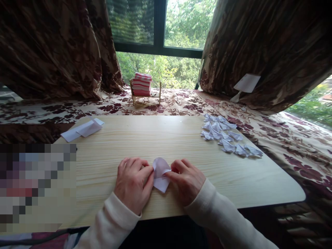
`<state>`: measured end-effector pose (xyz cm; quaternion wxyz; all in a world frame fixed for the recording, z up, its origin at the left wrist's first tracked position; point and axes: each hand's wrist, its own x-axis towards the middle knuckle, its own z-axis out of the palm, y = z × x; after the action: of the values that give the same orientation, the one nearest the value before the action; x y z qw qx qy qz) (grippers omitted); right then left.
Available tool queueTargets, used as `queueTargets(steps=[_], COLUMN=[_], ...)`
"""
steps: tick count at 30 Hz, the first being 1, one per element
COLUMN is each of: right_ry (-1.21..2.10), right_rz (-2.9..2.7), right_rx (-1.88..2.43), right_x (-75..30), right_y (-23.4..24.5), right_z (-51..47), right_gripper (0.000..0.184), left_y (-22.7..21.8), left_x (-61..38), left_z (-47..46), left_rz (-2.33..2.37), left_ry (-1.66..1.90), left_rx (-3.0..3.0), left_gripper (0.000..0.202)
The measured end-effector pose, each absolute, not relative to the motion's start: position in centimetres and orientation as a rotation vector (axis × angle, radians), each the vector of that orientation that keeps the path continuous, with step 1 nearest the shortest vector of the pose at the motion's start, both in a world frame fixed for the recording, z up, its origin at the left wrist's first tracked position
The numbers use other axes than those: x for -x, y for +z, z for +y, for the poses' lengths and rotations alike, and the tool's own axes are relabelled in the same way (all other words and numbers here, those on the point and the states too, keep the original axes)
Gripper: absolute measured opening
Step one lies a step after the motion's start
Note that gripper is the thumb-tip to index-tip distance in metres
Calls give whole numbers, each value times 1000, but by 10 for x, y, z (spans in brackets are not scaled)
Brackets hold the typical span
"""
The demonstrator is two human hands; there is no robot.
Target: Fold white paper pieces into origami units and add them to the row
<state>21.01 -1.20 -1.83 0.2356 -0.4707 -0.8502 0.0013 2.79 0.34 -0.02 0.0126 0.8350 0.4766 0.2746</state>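
White folded paper (161, 174) lies at the near middle of the pale wooden desk (181, 145), pinched from either side by the closed fingers of our left hand (133, 185) and right hand (186, 181). We judge the risk small but real: uneven pressure could skew the crease or tear the thin sheet, and a slip on the smooth wood could push it out of line, away from the finished pieces (228, 136) heaped far right.
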Motion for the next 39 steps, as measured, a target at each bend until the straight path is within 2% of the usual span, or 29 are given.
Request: queueTargets(steps=[8, 17, 25, 32, 39], right_ry=[19, -29, 18, 33, 132], right_rz=[-2388, -2390, -2443, -2400, -2459], right_rx=[1339, 1273, 1334, 1338, 1359], right_x=[-210, -206, -203, -202, -203], right_y=[-11, -20, -11, -15, -10], right_z=[-13, -8, -7, -6, -4], right_gripper=[18, 25, 21, 26, 20], left_y=[-1, -6, -8, -20, -39], left_x=[-17, -16, -15, -7, -21], left_z=[-9, -9, -10, -22, -32], left_rz=[1347, 1326, 1321, 1265, 1195], left_ry=[709, 722, 733, 909, 1194], left_rx=[-2793, -2784, -2765, -2861, -2934], left_gripper=[24, 24, 26, 34, 37])
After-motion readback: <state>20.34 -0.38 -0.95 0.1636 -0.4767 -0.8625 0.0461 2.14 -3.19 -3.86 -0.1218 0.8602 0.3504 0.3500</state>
